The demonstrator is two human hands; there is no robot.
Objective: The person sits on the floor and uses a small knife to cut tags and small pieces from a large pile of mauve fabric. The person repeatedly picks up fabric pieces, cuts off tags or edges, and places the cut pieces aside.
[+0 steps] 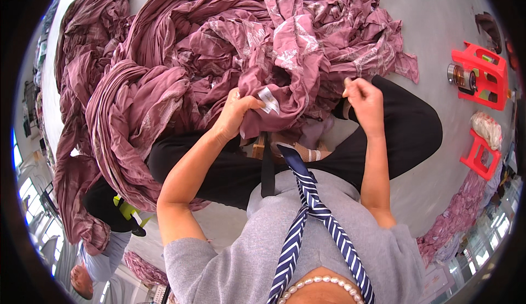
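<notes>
A large heap of mauve fabric (148, 104) with pale printed patterns spreads in front of me and over my lap. My left hand (235, 112) is closed in a pinch on the edge of this cloth, beside a small white label (268, 100) that lies on it. To the right, my right hand (364, 98) is raised above my knee, apart from the cloth. Its fingers are curled, with thumb and forefinger together; whatever they may hold is too small to make out. A dark striped strap (307, 194) hangs from my neck down toward my lap.
At the right stands a red plastic stool (485, 76) with a glass jar (461, 78) by it. Nearer is another red stool (482, 155) bearing a pale plastic bag (486, 130). More mauve cloth (452, 216) lies at the lower right. Another person (98, 257) is at the lower left.
</notes>
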